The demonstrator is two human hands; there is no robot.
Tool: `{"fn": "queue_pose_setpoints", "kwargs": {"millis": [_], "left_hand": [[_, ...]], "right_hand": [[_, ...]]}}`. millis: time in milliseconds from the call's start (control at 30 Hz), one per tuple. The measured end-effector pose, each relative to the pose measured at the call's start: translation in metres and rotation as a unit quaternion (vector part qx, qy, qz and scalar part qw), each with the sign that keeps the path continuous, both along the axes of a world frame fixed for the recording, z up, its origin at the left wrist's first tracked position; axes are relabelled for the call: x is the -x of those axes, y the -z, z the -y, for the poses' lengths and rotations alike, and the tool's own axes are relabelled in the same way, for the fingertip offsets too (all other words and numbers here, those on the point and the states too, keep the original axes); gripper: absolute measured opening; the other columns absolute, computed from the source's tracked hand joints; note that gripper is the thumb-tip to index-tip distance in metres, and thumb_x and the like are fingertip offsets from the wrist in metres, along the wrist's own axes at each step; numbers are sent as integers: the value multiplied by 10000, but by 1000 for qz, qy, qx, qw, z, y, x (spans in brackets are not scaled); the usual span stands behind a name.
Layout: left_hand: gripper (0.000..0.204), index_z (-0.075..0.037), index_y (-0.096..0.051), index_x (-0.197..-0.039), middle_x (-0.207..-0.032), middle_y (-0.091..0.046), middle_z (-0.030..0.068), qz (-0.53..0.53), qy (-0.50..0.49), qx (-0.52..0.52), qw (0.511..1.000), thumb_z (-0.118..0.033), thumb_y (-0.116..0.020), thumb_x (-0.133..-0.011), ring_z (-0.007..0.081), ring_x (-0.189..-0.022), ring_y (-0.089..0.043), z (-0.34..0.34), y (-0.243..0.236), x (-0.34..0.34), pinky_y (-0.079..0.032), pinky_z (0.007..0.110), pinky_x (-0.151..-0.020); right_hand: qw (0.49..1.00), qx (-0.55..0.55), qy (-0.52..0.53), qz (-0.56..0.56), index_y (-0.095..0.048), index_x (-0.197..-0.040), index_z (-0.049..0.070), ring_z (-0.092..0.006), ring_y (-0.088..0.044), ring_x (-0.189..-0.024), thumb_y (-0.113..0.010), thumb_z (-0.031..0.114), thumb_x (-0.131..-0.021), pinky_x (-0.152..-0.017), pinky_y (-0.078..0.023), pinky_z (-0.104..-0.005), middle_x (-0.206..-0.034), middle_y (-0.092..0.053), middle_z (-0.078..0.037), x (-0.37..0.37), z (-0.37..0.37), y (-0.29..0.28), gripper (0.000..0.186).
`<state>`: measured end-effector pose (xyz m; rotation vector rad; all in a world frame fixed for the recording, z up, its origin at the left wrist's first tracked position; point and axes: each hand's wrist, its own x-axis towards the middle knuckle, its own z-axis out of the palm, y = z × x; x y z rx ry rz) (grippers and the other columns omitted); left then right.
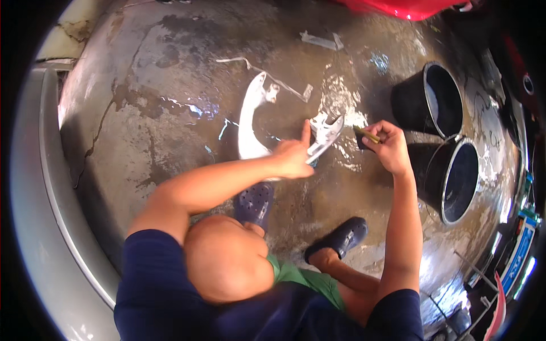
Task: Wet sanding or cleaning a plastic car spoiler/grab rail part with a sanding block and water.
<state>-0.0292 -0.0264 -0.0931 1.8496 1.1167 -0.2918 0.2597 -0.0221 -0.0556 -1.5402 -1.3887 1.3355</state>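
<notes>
A white, U-shaped curved part (247,122) is low over the wet floor in front of me, its bend partly hidden behind my left hand and forearm. My left hand (293,158) is closed on its right-hand side, with the index finger stretched out along it. The slotted right end (328,132) of the part looks wet and shiny. Off to the right of that end, clear of it, my right hand (389,149) pinches a small folded sheet (371,135), dark on one side and yellowish on the edge, which looks like sandpaper.
Two black buckets (418,105) (441,176) stand to the right. A thin white strip (273,79) and a scrap (318,41) lie on the wet concrete. My dark clogs (254,202) are below the part. A grey panel (45,187) borders the left; something red (392,7) is at the top.
</notes>
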Motion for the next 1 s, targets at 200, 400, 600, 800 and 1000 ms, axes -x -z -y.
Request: {"fn": "queue_pose_setpoints", "kwargs": {"millis": [200,400,600,800,1000], "left_hand": [[552,14,-568,-1345,-931,-726,217,-93,155,-172,968,-118,-656,-816,406,-888,-716,23,-46,102,-553,455,-818],[297,-73,-620,-978,-832,-707,99,-174,233,-150,945,-252,-785,-807,323,-860,-709,-7,-164,109,-538,433,-758],[319,-111,-587,-835,-704,-629,29,-106,214,-328,914,-245,-844,-700,271,-716,-667,-17,-178,119,-520,416,-678],[337,-153,-598,-807,-712,-671,-15,-121,249,-375,885,-269,-868,-642,192,-749,-704,-43,-183,128,-529,365,-673],[387,-155,-579,-784,-686,-640,-26,-110,231,-387,886,-260,-890,-580,185,-710,-677,-49,-178,145,-506,356,-633]], "right_hand": [[995,30,-80,60,-626,-1123,8,-193,-682,-868,-741,34,-906,-818,-542,-359,-900,-715,-104,39,29,30,246],[998,16,-63,-24,-651,-1124,37,-194,-714,-905,-830,205,-891,-849,-560,-364,-955,-749,-113,108,55,31,339],[988,-28,-130,-77,-727,-1148,63,-184,-742,-936,-899,230,-829,-867,-569,-348,-1015,-771,-91,120,21,-17,400],[977,-113,-172,-63,-714,-1138,56,-333,-750,-904,-870,250,-842,-816,-582,-393,-1000,-761,-154,133,6,-17,387],[978,-35,-180,-104,-698,-1173,61,-253,-754,-839,-875,288,-844,-787,-580,-363,-960,-758,-129,142,4,-15,436]]}}
